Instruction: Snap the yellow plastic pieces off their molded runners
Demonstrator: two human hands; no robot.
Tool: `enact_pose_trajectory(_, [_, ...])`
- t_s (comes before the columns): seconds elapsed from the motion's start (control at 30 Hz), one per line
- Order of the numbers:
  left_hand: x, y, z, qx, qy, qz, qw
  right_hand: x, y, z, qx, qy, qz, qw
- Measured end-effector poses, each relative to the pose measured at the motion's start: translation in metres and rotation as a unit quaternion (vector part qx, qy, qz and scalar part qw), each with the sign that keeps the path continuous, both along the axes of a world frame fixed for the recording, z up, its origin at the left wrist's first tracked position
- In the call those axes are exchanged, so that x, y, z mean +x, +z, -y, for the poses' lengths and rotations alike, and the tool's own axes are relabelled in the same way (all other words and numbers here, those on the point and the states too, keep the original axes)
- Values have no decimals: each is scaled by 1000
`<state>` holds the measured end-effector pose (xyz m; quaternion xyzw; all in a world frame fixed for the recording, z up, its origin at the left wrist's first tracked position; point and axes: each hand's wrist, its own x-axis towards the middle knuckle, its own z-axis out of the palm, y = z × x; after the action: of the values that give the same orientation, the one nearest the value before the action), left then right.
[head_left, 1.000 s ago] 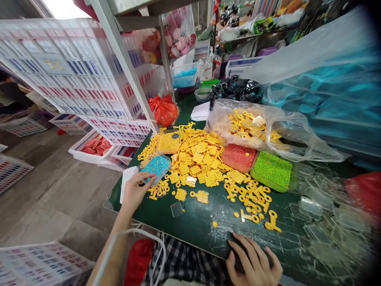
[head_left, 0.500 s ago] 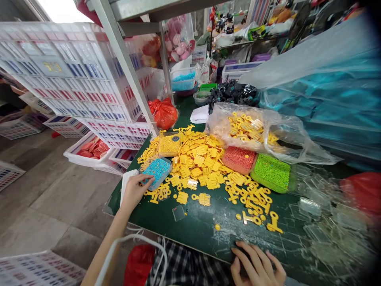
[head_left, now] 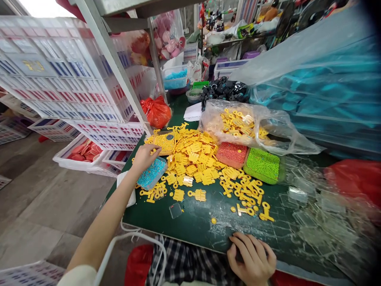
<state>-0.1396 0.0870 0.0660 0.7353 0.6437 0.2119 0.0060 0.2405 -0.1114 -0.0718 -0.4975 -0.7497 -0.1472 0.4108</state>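
Note:
My left hand (head_left: 146,158) reaches over the near-left edge of the clear tray of yellow beads (head_left: 164,145). Its fingers are bent together in a pinch; whatever lies between them is too small or hidden to make out. Just below the wrist sits a tray of blue beads (head_left: 153,173). A heap of flat yellow plastic pieces (head_left: 195,153) spreads beside both trays. At the front edge of the table rests my right hand (head_left: 253,256), loosely curled, thumb apart from the fingers and nothing seen in it. A small clear plate (head_left: 175,211) lies between the hands.
Trays of red beads (head_left: 231,155) and green beads (head_left: 262,165) stand before a plastic bag (head_left: 244,123) of yellow parts. Clear plastic pieces (head_left: 321,226) cover the right side. A metal shelf post (head_left: 119,75) and stacked crates (head_left: 59,71) stand left.
My left hand has moved from the blue bead tray up and away to the yellow bead tray. My right hand's fingers have drawn closer together. The view has shifted slightly.

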Motion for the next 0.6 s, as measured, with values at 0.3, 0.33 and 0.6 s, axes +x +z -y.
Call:
enact_pose_trajectory(0.3, [9,0,-83,-158,-74,-187,967,-8,3,0,-1,-28,-29,999])
enact_pose_trajectory(0.33, [9,-2,-87,-163,-72,-192,965,-8,3,0,-2,-28,-31,999])
enact_pose_trajectory(0.6, [10,-11,-100,-169,-64,-199,963,-11,9,-2,-15,-24,-34,999])
